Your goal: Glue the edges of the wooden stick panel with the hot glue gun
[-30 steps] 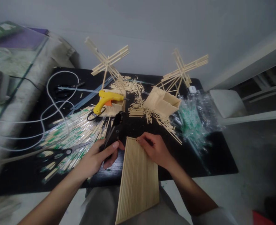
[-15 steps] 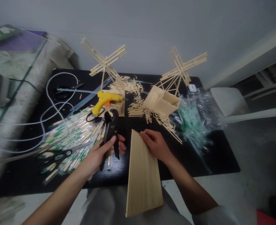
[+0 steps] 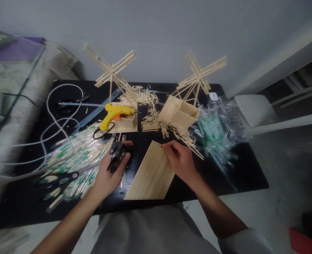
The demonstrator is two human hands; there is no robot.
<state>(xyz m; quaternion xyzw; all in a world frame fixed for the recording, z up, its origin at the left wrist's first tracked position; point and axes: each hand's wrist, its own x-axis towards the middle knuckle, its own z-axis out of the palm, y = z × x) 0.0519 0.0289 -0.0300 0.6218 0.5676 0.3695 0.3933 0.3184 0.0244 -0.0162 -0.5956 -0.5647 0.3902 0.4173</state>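
My left hand [image 3: 108, 173] is closed around black pliers [image 3: 116, 156], held just above the black table [image 3: 225, 176]. A flat panel of glued bamboo sticks [image 3: 150, 173] lies on the table's near edge. My right hand [image 3: 179, 160] pinches the panel's far right corner. The pliers sit a short way left of the panel, not touching it.
A yellow glue gun [image 3: 113, 113] rests on a small stick panel behind my left hand. Two stick windmills [image 3: 111, 72] [image 3: 198, 72], a stick box [image 3: 178, 113], loose cut sticks, wrapped chopsticks [image 3: 76, 155], scissors [image 3: 66, 175], a white cable [image 3: 55, 116] and plastic wrappers [image 3: 216, 130] crowd the table.
The stick panel, tilted up off my lap before, has come down flat onto the table. My left hand has moved the pliers forward and turned them end-on.
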